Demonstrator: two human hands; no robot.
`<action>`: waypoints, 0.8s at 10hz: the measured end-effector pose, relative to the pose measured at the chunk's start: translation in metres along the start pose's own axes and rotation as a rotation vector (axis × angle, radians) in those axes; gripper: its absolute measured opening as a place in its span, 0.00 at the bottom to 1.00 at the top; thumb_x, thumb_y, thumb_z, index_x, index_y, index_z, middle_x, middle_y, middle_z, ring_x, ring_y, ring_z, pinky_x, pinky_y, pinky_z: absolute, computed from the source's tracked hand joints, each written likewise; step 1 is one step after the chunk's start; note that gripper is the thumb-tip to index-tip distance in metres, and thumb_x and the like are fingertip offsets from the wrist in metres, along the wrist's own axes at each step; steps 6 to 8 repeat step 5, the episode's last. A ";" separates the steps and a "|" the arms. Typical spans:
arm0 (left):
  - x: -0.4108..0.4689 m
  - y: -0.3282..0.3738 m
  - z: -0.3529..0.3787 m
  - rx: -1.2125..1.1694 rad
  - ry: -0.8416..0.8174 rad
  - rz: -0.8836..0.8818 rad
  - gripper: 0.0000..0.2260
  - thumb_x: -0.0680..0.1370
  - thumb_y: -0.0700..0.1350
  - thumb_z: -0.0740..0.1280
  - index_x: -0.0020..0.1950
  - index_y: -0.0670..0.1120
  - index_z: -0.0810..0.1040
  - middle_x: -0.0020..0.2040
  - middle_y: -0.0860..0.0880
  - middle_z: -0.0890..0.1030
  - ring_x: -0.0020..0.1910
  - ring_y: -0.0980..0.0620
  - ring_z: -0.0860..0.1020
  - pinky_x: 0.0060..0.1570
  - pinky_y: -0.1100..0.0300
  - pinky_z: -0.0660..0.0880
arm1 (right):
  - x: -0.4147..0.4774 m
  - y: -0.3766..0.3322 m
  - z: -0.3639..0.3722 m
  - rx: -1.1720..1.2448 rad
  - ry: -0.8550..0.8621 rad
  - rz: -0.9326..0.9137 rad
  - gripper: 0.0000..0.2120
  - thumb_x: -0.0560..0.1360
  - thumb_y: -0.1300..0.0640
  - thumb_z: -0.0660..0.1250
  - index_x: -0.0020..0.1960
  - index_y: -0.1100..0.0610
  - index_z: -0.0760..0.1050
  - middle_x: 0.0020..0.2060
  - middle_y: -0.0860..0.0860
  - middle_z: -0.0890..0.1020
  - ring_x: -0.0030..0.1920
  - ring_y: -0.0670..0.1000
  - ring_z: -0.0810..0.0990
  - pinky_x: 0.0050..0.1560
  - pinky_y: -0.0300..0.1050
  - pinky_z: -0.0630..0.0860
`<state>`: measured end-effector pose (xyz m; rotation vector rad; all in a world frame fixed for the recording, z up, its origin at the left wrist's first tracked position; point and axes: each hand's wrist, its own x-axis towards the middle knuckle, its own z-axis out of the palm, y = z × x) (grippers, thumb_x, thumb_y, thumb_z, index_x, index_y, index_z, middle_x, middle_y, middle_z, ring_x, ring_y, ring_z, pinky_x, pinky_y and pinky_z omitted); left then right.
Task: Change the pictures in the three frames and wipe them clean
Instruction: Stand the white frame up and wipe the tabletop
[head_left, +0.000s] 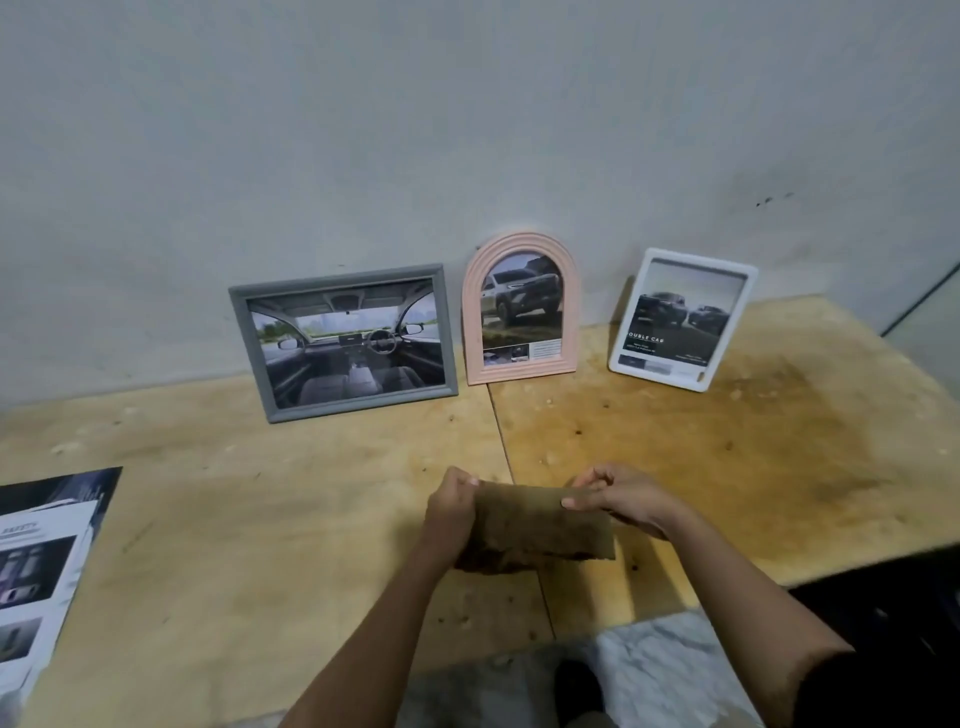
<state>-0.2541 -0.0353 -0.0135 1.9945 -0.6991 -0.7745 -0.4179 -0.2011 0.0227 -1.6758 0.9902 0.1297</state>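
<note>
Left hand (451, 506), right hand (623, 501) both pinch brown cloth (535, 525) at 6 o'clock, fingers curled. I judge wipe step; next: reach grey frame (255, 353), 11 o'clock.

Three frames (363, 404) (519, 375) (665, 373), one cloth (540, 525), two hands (452, 506) (623, 499) — at least two printed sheets (47, 545).

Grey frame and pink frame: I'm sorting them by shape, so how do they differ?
The grey frame is a wide rectangle; the pink frame is a tall arch. The grey frame shows a car interior, the pink frame a vehicle outdoors. Both stand on the table.
</note>
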 end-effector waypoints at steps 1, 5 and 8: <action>-0.002 -0.023 0.034 0.046 -0.084 -0.173 0.10 0.82 0.48 0.55 0.51 0.42 0.70 0.44 0.47 0.73 0.42 0.52 0.72 0.41 0.58 0.70 | 0.016 0.031 -0.005 -0.062 -0.060 0.063 0.11 0.65 0.55 0.77 0.44 0.57 0.81 0.41 0.54 0.83 0.46 0.54 0.81 0.48 0.51 0.78; 0.054 -0.004 0.052 -0.164 0.162 -0.258 0.13 0.79 0.39 0.61 0.63 0.42 0.69 0.55 0.43 0.76 0.51 0.49 0.76 0.41 0.65 0.74 | 0.086 0.029 -0.034 -0.068 0.327 -0.083 0.18 0.72 0.63 0.70 0.61 0.56 0.74 0.55 0.51 0.77 0.56 0.49 0.74 0.51 0.40 0.73; 0.054 -0.004 0.052 -0.164 0.162 -0.258 0.13 0.79 0.39 0.61 0.63 0.42 0.69 0.55 0.43 0.76 0.51 0.49 0.76 0.41 0.65 0.74 | 0.086 0.029 -0.034 -0.068 0.327 -0.083 0.18 0.72 0.63 0.70 0.61 0.56 0.74 0.55 0.51 0.77 0.56 0.49 0.74 0.51 0.40 0.73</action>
